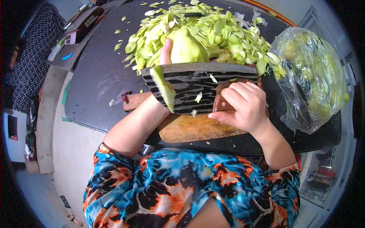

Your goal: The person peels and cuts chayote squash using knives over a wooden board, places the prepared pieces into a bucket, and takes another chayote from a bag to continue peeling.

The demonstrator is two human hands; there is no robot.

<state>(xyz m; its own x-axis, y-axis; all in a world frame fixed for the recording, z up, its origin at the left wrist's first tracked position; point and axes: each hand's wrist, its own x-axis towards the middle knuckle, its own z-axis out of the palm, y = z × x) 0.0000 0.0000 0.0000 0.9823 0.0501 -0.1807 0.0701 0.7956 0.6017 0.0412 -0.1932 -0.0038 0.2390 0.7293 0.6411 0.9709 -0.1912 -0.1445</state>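
My right hand (246, 105) is wrapped around the brown wooden handle of a broad cleaver (186, 89). Its dark blade with wavy grey streaks lies across the view above a wooden cutting board (201, 129). A long green slice (163, 89) and a few small bits cling to the blade. Beyond the blade, my left hand (165, 54) holds a large, pale green peeled vegetable (187, 47). Only its thumb shows, along the vegetable's left side; the cleaver hides the other fingers. Behind the vegetable rises a big heap of pale green slices (220, 28).
At the right, a clear plastic bag (310, 79) with green pieces inside rests on the dark table (95, 76). A wooden handle (136, 102) sticks out left of my wrist. Loose scraps are scattered about the tabletop. Another surface with boxes (81, 21) stands at upper left.
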